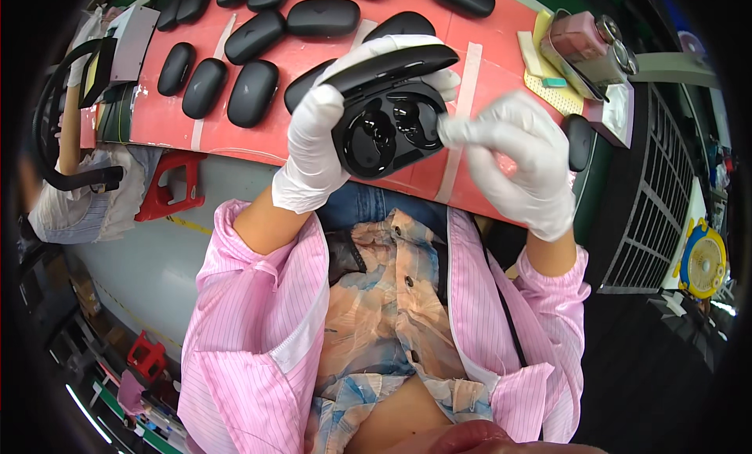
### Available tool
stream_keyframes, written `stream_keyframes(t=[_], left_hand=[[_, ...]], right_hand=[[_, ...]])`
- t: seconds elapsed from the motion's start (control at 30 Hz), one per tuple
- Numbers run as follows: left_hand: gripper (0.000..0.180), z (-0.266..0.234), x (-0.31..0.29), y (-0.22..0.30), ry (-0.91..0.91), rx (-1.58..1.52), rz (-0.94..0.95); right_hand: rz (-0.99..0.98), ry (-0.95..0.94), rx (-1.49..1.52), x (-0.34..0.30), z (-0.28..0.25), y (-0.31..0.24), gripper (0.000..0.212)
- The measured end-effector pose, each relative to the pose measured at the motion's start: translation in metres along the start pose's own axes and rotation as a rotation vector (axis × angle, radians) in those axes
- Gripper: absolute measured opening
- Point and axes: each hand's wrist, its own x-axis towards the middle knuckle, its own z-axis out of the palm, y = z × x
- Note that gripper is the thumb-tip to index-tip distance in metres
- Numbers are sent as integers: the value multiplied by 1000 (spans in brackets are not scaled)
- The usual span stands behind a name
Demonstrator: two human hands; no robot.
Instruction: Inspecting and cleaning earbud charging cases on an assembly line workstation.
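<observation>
A black earbud charging case (374,171) stands with its lid up in my left hand (309,137), which is closed around its left side and back. Two glossy black wells (384,133) show inside; reflections make it hard to tell whether earbuds sit in them. My gloved right hand (521,156) is at the right rim of the case, its fingertips pressed together. Whatever those fingertips might hold is hidden by the glove and slight blur. Both hands wear white gloves. Several shut black cases (253,94) lie behind on the red mat.
The red mat (258,141) carries pale tape strips. At the right back stand a holder with bottles (580,43) and a yellow dotted pad (552,94). One more black case (578,141) lies at the right edge. Another person's arm (69,133) shows far left, near a red stool (168,188).
</observation>
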Motion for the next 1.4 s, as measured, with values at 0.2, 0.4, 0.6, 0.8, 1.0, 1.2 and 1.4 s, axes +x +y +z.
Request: stream_keyframes(t=[0.2,0.4,0.6,0.8,1.0,1.2,1.4], left_hand=[[83,4,7,-7,-44,-203,0],[58,9,1,2,39,-138,-143],[64,3,7,3,-65,-152,65],[65,6,6,3,-59,-165,56],[60,2,8,-7,-88,-142,25],[60,3,4,-8,-93,-195,6],[56,9,2,-2,14,-236,-128]], right_hand=[[13,300,4,3,-1,-1,20],[-297,52,-431,32,11,-12,27],[-297,119,-138,25,7,2,35],[-271,198,-337,24,12,4,42],[-301,-72,-223,30,10,-24,41],[-198,89,-151,25,-1,-12,37],[-251,55,-445,29,8,-11,35]])
